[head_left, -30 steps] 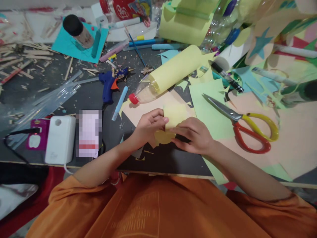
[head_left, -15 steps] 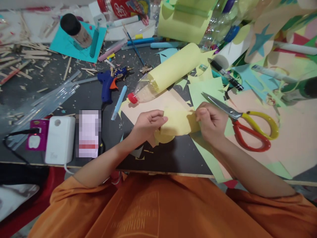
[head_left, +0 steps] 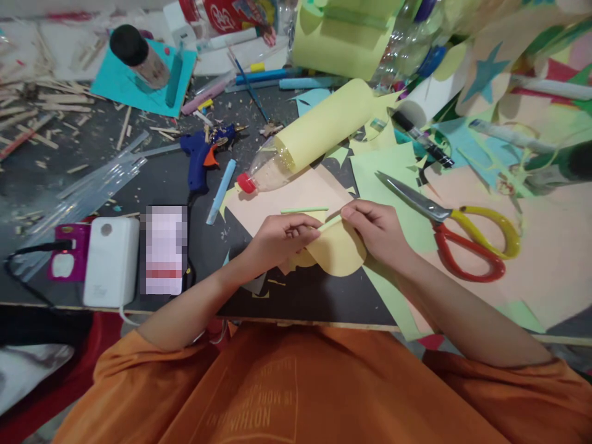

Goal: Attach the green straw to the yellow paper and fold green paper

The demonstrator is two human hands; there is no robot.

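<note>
The only camera looked from the person's head, forward and steeply down over the table [head_left: 342, 302], from fairly close above. The orange shirt [head_left: 296, 382] filled the near edge, the left forearm [head_left: 194, 305] and right forearm [head_left: 456, 305] entered from either side, and the left hand [head_left: 282, 237] and right hand [head_left: 377, 231] met around mid-view, with the cluttered far side above.

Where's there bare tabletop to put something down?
One bare patch of dark tabletop lies between the held yellow paper, the green sheet and its near edge. Another sits between the clear sticks, the blue glue gun and the pixelated device. It's crowded on the right, with scissors and peach paper, and at top left, with wood scraps.
</note>
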